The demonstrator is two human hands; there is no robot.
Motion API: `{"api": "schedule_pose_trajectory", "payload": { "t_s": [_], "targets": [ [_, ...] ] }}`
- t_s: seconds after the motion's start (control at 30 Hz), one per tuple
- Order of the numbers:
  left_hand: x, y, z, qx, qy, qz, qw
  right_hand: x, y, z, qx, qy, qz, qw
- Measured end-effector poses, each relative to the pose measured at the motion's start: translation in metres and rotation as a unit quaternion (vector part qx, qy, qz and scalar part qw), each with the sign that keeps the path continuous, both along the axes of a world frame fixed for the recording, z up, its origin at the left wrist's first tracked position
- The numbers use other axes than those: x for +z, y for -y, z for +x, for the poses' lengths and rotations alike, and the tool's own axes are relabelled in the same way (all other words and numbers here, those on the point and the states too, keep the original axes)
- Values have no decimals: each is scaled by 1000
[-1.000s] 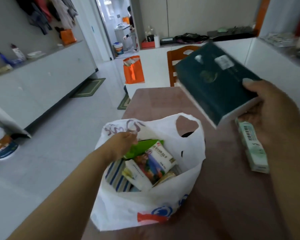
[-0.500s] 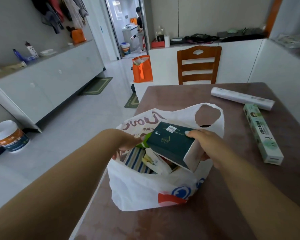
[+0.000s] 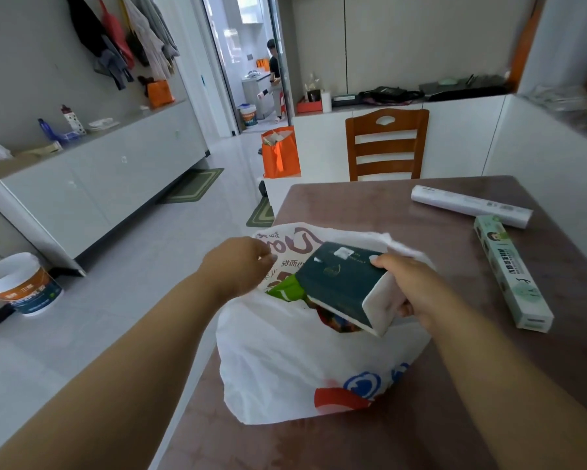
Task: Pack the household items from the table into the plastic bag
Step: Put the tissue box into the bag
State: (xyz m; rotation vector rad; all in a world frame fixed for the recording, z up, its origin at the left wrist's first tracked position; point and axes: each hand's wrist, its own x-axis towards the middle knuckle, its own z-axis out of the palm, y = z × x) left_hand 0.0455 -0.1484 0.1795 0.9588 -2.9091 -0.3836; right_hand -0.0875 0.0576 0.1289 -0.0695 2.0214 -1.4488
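Dark green pack goes into the bag as two items wait on the tabletop

We see the right hand (image 3: 409, 286) closed in a firm grip on the dark green pack (image 3: 339, 286), which a second ago was held high above the tabletop (image 3: 387, 212) and now sits tilted in the mouth of the white plastic bag (image 3: 285, 354), its lower end resting on the goods already inside, among them a green packet (image 3: 283, 289). The left hand (image 3: 239, 266) has shifted along the bag's near rim and pinches it shut between fingers, holding the mouth open. We judge this item nearly packed, pending release. Well apart to the right, a long pale green box (image 3: 512, 276) and a white roll (image 3: 468, 205) lie touching, still unpacked.
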Motion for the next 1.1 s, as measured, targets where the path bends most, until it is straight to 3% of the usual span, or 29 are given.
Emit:
{"api": "schedule_pose_trajectory", "payload": {
  "t_s": [0.1,0.23,0.3,0.37,0.47,0.57,0.63,0.83,0.93,1.1],
  "targets": [
    [-1,-4,-5,-1,117,-123,985,2,-3,5,39,-10,47,998],
    [-12,-14,-11,4,241,-164,957,2,-8,5,33,-11,61,998],
    [-20,-19,-16,-15,234,-162,959,1,-11,2,22,-10,49,998],
    [-20,-22,-22,-47,173,-145,973,0,-12,-1,13,-9,32,999],
    [-18,-22,-34,-26,90,11,996,-2,-15,-8,2,-9,22,1000],
    [-7,-24,-39,65,151,130,978,-4,-14,-14,-7,-9,16,1000],
    [-5,-26,-39,108,206,158,960,-5,-13,-15,-3,-8,13,1000],
    [-9,-21,-33,102,380,60,917,-13,-11,-18,26,-23,14,999],
    [-9,-21,-22,119,376,69,916,-11,-10,-20,38,-19,3,999],
    [-22,-15,-10,119,369,-9,922,-9,2,-22,42,-1,-10,999]
  ]
}}
